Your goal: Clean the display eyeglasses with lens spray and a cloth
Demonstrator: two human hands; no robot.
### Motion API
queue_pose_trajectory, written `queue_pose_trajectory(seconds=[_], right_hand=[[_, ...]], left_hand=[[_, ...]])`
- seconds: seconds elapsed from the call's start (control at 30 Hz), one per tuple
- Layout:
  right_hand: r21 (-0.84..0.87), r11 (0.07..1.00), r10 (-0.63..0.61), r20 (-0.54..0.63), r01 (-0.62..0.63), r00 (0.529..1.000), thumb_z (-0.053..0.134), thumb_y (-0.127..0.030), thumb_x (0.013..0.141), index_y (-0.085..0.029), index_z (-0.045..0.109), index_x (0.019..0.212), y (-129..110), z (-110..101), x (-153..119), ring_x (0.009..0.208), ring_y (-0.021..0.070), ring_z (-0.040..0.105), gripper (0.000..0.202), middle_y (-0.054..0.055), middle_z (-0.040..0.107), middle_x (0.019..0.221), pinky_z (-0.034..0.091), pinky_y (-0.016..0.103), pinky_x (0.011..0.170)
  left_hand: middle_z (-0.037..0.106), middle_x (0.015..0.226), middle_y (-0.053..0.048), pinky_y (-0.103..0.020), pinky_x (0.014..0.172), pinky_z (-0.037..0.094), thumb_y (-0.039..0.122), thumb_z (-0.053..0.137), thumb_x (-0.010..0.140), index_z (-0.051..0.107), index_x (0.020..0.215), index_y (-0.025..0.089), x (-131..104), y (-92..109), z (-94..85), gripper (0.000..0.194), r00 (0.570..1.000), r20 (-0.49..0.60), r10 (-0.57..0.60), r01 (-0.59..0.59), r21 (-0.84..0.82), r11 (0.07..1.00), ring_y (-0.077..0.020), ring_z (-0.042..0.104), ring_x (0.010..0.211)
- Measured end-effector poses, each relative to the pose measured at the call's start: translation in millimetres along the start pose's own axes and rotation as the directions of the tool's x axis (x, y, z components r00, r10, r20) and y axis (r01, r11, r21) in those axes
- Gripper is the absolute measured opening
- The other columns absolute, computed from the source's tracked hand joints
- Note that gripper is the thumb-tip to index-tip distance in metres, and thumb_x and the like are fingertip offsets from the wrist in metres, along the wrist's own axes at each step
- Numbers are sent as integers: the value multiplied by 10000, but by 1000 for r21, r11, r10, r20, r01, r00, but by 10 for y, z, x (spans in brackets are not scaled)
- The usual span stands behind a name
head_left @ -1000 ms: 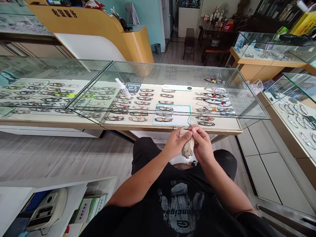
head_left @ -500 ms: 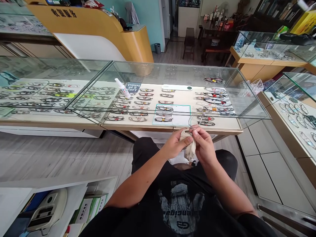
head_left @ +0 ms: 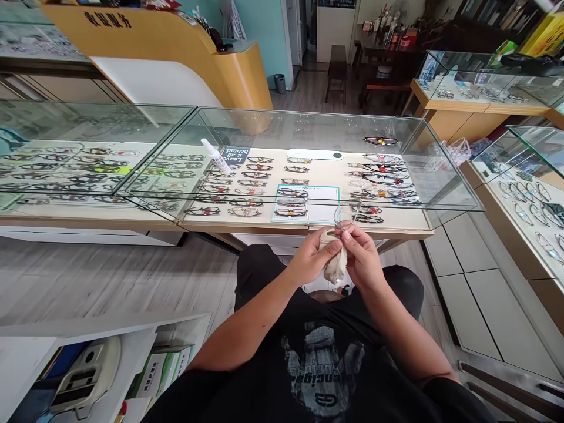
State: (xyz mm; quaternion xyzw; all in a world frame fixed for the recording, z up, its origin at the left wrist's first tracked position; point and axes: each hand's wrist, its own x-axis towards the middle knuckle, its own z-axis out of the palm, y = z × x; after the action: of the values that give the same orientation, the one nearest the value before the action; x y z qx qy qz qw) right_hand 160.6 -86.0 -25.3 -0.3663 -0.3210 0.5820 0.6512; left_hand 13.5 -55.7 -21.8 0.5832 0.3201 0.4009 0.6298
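Between my two hands, above my lap and by the counter's front edge, is a crumpled beige cloth [head_left: 335, 267]. My left hand [head_left: 311, 257] is closed on the cloth, its thumb pressed over the fabric. My right hand [head_left: 362, 254] pinches a thin-framed pair of eyeglasses [head_left: 338, 223] just at the cloth's upper edge. The thin temples stick up past my fingers toward the glass; the lenses are mostly hidden by fingers and cloth.
A glass display case [head_left: 308, 132] with rows of eyeglasses stands right in front of me. A white spray bottle [head_left: 215, 157] is at its left part. More cases stand at right [head_left: 520, 194]. A white shelf [head_left: 185, 323] with binders is at lower left.
Both hands stay together on the cloth and eyeglasses, with only a slight shift of the fingers and cloth. The camera view has moved a little.
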Motion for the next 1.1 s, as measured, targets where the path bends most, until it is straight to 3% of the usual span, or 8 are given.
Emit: queue_pose_trajectory(seconds=[0.17, 0.27, 0.43, 0.53, 0.63, 0.7, 0.93, 1.1], right_hand=[[29, 999, 29, 9, -29, 1000, 972, -445, 757, -265, 790, 822, 60, -14, 6, 977, 200, 615, 264, 30, 644, 1064, 535, 335, 927], [3, 1000, 3, -22, -3, 1000, 976, -435, 755, -271, 789, 802, 31, -27, 16, 964, 200, 625, 253, 31, 639, 1048, 551, 342, 915], [-18, 1000, -13, -42, 12, 999, 947, -475, 794, -280, 788, 784, -30, -67, 30, 939, 198, 647, 252, 38, 631, 1052, 573, 347, 893], [-20, 1000, -11, -11, 11, 1000, 947, -474, 792, -268, 787, 784, -8, -72, 18, 944, 202, 639, 261, 41, 634, 1040, 572, 351, 898], [2, 1000, -7, 0, 7, 1000, 954, -457, 780, -265, 780, 797, 21, -70, 3, 943, 207, 625, 259, 36, 637, 1022, 564, 356, 906], [-11, 1000, -23, -11, 23, 1000, 951, -444, 778, -260, 775, 795, 18, -78, 0, 943, 209, 621, 255, 37, 636, 1027, 561, 361, 915], [-94, 992, -91, -32, 87, 995, 910, -470, 838, -274, 781, 801, -52, -127, 5, 963, 215, 641, 236, 46, 617, 1026, 577, 372, 920], [-111, 987, -118, 26, 120, 993, 897, -445, 867, -273, 792, 840, -4, -121, -3, 988, 201, 642, 202, 44, 628, 1055, 569, 364, 957]], left_hand=[[511, 681, -7, -325, 658, 407, 793, 604, 962, 604, 743, 207, 35, -86, 42, 626, 994, -106, 29, -26, 29, 999, -153, 447, 658], [561, 720, -22, -326, 671, 445, 798, 618, 952, 676, 843, 206, 27, -67, 15, 605, 999, -52, -10, 9, -18, 1000, -166, 492, 681], [742, 1167, -94, -337, 925, 532, 654, 807, 895, 714, 1283, 201, -28, 11, 12, 604, 997, 71, -31, 35, -47, 998, -232, 666, 1052], [729, 996, -63, -330, 844, 514, 676, 774, 914, 727, 1128, 192, -25, -6, 61, 531, 1000, -2, 1, -1, 3, 1000, -204, 644, 915], [573, 695, -11, -324, 682, 445, 746, 652, 963, 643, 811, 202, 7, -45, 93, 565, 995, -93, 29, -24, 56, 998, -160, 510, 678], [518, 635, 0, -323, 639, 418, 777, 618, 964, 607, 748, 210, 24, -54, 87, 607, 996, -89, 17, -12, 57, 998, -151, 458, 625], [733, 999, -76, -325, 854, 528, 679, 792, 888, 753, 1072, 171, 21, 2, 39, 541, 996, 81, -36, 40, -50, 998, -211, 643, 929], [672, 842, -16, -283, 778, 488, 639, 915, 770, 744, 997, 164, 27, -3, 109, 553, 998, 9, -58, 58, -69, 996, -156, 573, 787]])
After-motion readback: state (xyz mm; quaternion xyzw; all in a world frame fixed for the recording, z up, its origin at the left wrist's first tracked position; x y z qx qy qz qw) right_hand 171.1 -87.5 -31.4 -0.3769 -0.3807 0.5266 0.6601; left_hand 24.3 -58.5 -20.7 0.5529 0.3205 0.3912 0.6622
